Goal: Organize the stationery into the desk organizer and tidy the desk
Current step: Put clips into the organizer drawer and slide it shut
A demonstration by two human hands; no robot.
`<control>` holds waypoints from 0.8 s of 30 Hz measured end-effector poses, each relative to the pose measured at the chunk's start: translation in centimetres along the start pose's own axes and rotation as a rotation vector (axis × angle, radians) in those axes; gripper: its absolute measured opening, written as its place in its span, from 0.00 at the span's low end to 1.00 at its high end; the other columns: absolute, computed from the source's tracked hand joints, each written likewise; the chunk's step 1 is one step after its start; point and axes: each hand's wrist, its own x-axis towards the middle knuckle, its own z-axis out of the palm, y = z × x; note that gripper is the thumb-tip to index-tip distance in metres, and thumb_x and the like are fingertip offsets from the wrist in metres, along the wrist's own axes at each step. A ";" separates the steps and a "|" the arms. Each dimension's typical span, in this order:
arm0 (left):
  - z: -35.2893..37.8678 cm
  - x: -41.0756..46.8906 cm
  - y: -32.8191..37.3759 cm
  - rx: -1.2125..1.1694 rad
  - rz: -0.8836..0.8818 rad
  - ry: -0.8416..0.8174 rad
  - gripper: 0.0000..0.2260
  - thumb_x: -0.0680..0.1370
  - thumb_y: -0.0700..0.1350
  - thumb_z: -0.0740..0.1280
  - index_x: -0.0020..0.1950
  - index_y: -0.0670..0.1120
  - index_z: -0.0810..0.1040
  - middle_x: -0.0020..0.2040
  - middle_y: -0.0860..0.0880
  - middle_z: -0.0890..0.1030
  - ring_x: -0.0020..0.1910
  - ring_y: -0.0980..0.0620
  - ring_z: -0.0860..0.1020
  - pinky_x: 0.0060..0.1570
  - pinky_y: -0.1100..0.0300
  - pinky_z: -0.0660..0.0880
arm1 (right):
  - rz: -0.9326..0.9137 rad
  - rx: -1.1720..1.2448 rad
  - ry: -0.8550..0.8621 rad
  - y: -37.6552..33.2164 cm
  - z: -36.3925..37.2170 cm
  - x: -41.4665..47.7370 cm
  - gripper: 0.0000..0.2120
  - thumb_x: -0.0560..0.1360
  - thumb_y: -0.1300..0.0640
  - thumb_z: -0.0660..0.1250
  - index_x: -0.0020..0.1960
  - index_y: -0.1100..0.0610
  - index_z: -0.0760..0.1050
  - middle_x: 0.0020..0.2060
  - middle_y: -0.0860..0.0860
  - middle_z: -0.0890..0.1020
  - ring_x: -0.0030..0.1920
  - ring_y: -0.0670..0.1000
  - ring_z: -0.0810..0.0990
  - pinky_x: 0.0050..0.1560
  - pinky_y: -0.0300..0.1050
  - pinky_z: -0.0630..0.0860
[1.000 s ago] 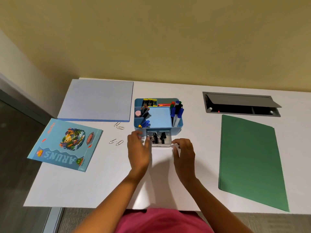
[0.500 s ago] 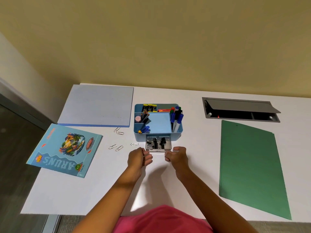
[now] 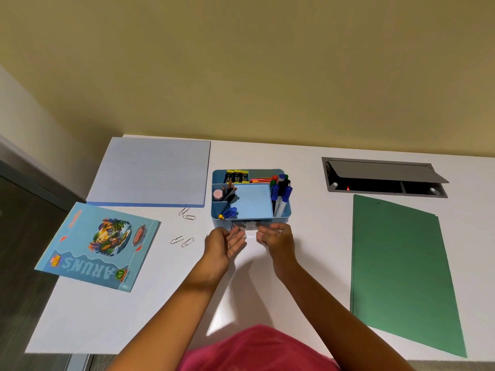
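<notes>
Four silver wire paper clips [image 3: 188, 241] lie left of one blue plastic desk organizer [image 3: 250, 203]. At its drawer [image 3: 247, 226], the left hand [image 3: 223, 246] is released; the right hand [image 3: 277, 238], I cannot tell.

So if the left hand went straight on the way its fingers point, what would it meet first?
Probably the clear drawer of the blue organizer; the left hand looks nearly against it.

The drawer [image 3: 246, 226] has slid almost fully into the organizer [image 3: 286, 211].
</notes>
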 end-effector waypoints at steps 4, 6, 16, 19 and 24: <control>0.1 0.4 0.2 -0.028 -0.020 -0.010 0.13 0.79 0.36 0.51 0.55 0.37 0.74 0.42 0.43 0.81 0.44 0.47 0.79 0.31 0.59 0.80 | 0.030 0.056 -0.058 -0.4 0.5 0.3 0.11 0.71 0.65 0.70 0.45 0.52 0.71 0.48 0.61 0.82 0.51 0.62 0.81 0.58 0.61 0.76; -0.3 0.6 0.0 -0.014 -0.016 -0.014 0.13 0.79 0.37 0.52 0.50 0.38 0.75 0.35 0.46 0.84 0.43 0.48 0.80 0.35 0.58 0.80 | -0.027 -0.072 -0.048 -0.4 0.6 0.2 0.09 0.68 0.61 0.69 0.46 0.53 0.72 0.47 0.57 0.83 0.50 0.60 0.81 0.55 0.51 0.78; -2.4 1.3 -1.4 0.154 0.060 0.109 0.07 0.78 0.37 0.54 0.46 0.45 0.70 0.48 0.43 0.75 0.39 0.45 0.72 0.35 0.57 0.67 | -0.702 -1.045 -0.099 2.0 0.7 -1.2 0.28 0.65 0.71 0.73 0.65 0.62 0.74 0.54 0.61 0.80 0.53 0.60 0.80 0.50 0.47 0.79; -2.9 1.0 -1.7 0.170 0.086 0.103 0.07 0.79 0.39 0.56 0.51 0.44 0.73 0.49 0.43 0.78 0.44 0.42 0.76 0.42 0.53 0.75 | -0.737 -1.116 -0.088 1.9 0.8 -1.2 0.31 0.58 0.71 0.78 0.60 0.64 0.77 0.46 0.61 0.82 0.43 0.58 0.82 0.40 0.45 0.81; -3.2 0.8 -2.1 0.254 0.182 0.106 0.05 0.78 0.41 0.63 0.50 0.42 0.78 0.50 0.43 0.79 0.47 0.41 0.79 0.56 0.45 0.76 | -0.802 -1.152 -0.087 2.1 0.8 -0.9 0.27 0.60 0.72 0.75 0.59 0.66 0.78 0.44 0.62 0.82 0.42 0.59 0.82 0.42 0.46 0.82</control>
